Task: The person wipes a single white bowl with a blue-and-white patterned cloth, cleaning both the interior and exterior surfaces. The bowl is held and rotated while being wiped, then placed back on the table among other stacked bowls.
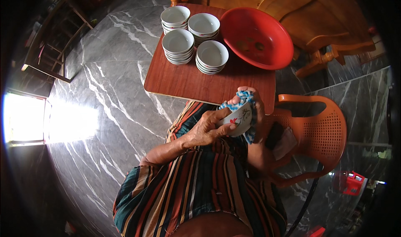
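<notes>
My left hand (pixel 213 127) grips the near left side of a white bowl (pixel 239 122) with a red flower pattern, tilted on its side above my lap. Around the bowl's far right side, my right hand (pixel 255 102) holds a blue and white cloth (pixel 246 96) against it; part of this hand is hidden by bowl and cloth. Beyond them, on a reddish-brown wooden table (pixel 188 85), stand several stacks of similar bowls, the closest being a stack (pixel 212 55) near the table's middle. A large red plastic basin (pixel 260 38) rests tilted at the right of the stacks.
An orange plastic chair (pixel 322 130) with a dark item and a pale cloth (pixel 285 143) on its seat stands close on the right. Behind the table is a carved wooden bench (pixel 313 14). Dark marble-patterned floor (pixel 116 89) extends to the left.
</notes>
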A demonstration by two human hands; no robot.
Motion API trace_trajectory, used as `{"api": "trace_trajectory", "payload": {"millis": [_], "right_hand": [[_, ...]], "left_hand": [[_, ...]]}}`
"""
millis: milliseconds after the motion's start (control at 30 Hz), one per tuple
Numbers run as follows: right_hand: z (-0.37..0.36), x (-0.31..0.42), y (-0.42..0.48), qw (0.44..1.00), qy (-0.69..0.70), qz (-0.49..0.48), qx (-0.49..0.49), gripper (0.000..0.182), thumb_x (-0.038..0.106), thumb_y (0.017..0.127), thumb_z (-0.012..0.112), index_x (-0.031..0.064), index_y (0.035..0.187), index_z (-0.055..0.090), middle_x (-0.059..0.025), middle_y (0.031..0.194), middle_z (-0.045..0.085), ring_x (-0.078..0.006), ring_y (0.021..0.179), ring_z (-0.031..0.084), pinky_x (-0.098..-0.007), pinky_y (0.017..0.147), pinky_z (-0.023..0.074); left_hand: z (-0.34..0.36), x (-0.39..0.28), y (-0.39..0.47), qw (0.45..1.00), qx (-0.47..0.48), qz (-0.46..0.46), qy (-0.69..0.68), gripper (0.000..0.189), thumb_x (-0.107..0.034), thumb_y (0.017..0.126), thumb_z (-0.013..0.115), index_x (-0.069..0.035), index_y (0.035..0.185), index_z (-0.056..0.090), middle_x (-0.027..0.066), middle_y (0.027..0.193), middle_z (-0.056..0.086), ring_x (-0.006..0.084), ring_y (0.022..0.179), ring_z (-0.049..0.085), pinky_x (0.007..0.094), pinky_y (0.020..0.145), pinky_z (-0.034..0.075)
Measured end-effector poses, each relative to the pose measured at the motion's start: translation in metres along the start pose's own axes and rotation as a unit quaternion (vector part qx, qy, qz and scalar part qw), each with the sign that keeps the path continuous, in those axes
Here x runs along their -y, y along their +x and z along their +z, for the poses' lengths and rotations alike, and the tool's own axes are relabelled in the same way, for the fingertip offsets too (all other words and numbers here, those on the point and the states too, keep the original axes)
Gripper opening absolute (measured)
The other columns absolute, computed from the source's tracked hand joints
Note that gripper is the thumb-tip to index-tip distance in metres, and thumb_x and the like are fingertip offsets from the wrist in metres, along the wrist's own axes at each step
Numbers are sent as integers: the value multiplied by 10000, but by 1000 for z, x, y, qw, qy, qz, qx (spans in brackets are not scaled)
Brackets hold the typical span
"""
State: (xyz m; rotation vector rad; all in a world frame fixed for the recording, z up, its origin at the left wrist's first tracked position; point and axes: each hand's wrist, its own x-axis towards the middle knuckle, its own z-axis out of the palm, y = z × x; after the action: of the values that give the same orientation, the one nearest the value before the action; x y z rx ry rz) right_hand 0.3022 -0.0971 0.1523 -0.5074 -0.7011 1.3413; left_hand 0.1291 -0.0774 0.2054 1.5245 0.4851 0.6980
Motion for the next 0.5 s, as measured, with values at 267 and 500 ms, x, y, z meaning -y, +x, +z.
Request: {"api": "trace_trajectory", "payload": {"millis": [267, 500], "right_hand": [[33, 11, -9, 855, -469, -209, -69, 399, 116, 840, 641, 0, 1157, 428, -168, 1176, 470, -258, 1095, 515, -390, 952, 427], [30, 10, -4, 761, -595, -256, 11, 356, 293, 864, 612, -8, 1052, 583, -169, 1132, 519, -324, 1085, 503, -429, 936, 403]], "left_hand": [[0, 23, 3, 984, -2, 65, 168, 218, -146, 822, 646, 26, 891, 530, 191, 774, 547, 361, 703, 562, 394, 615, 446], [-2, 21, 0, 994, -20, 1, 109, 177, -94, 812, 606, 12, 944, 557, 160, 808, 566, 346, 717, 559, 396, 644, 453]]}}
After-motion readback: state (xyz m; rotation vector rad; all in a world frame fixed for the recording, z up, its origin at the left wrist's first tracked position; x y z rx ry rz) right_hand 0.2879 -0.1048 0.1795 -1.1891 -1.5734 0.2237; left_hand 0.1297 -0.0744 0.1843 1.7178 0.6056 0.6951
